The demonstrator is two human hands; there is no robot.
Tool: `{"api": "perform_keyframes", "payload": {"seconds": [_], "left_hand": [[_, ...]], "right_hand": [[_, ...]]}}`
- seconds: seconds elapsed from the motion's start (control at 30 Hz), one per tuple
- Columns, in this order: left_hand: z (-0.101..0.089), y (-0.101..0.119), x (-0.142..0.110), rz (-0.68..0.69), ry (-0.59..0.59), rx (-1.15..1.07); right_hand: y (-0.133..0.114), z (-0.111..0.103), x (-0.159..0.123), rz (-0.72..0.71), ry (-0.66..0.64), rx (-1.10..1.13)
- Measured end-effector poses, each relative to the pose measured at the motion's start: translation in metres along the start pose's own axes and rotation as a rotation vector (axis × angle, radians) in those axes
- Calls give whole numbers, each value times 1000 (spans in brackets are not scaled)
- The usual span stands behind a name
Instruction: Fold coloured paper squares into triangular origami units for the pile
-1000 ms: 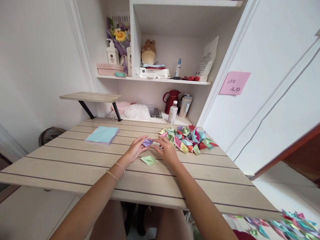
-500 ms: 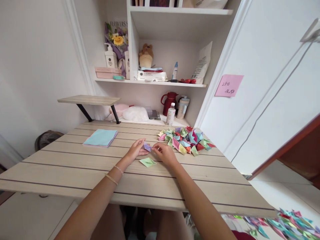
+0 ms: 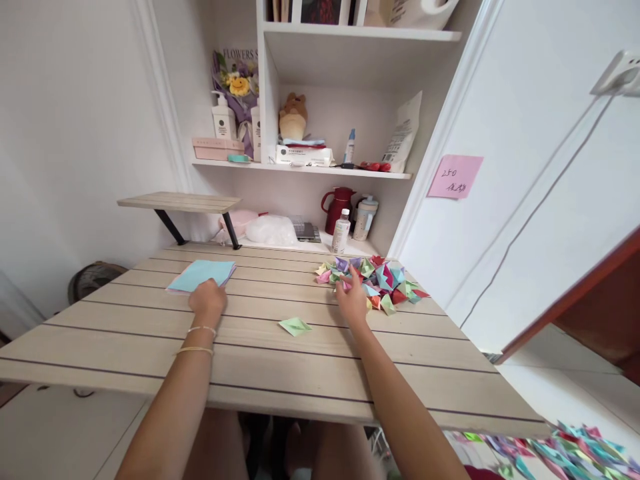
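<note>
My left hand rests at the near right edge of a stack of square paper, a light blue sheet on top. Its fingers are curled, and whatever may be in them is hidden. Over the near left side of a heap of folded paper boats, my right hand is open with its fingers apart. Just beyond its fingertips a purple paper boat sits in the heap. Between my hands a flat, diamond-shaped green folded paper lies on the table.
A small raised shelf stands at the table's back left. Behind the heap are a clear bottle, a red jug and a tumbler. More folded paper lies on the floor at right.
The purple folded paper has left my hands and a purple boat now sits in the heap. My left hand moved left to the paper stack; my right hand moved right over the heap.
</note>
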State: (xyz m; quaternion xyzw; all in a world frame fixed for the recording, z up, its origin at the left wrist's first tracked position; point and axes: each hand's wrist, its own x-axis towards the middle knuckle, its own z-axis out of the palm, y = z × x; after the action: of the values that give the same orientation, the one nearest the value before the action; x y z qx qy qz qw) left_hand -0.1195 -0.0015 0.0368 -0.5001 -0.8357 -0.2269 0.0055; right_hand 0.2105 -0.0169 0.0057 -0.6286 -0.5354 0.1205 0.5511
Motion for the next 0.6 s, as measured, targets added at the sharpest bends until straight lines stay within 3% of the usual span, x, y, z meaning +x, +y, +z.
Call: {"api": "perform_keyframes", "payload": {"seconds": [0.07, 0.27, 0.33, 0.4, 0.47, 0.53, 0.6], "left_hand": [[1, -2, 3, 2, -32, 14], [1, -3, 3, 19, 78, -64], [-2, 4, -3, 92, 168, -176], [-5, 17, -13, 262, 254, -410], [-6, 35, -26, 404, 168, -771], [-2, 53, -39, 399, -89, -1188], [4, 68, -52, 337, -346, -1488]], "right_hand": [[-3, 2, -3, -40, -13, 18], [-8, 10, -12, -136, -98, 83], [-10, 11, -14, -149, -125, 90], [-14, 12, -15, -165, -160, 114], [-19, 11, -16, -176, -194, 175], [-23, 11, -17, -141, -240, 286], [-27, 10, -18, -20, -340, 453]]}}
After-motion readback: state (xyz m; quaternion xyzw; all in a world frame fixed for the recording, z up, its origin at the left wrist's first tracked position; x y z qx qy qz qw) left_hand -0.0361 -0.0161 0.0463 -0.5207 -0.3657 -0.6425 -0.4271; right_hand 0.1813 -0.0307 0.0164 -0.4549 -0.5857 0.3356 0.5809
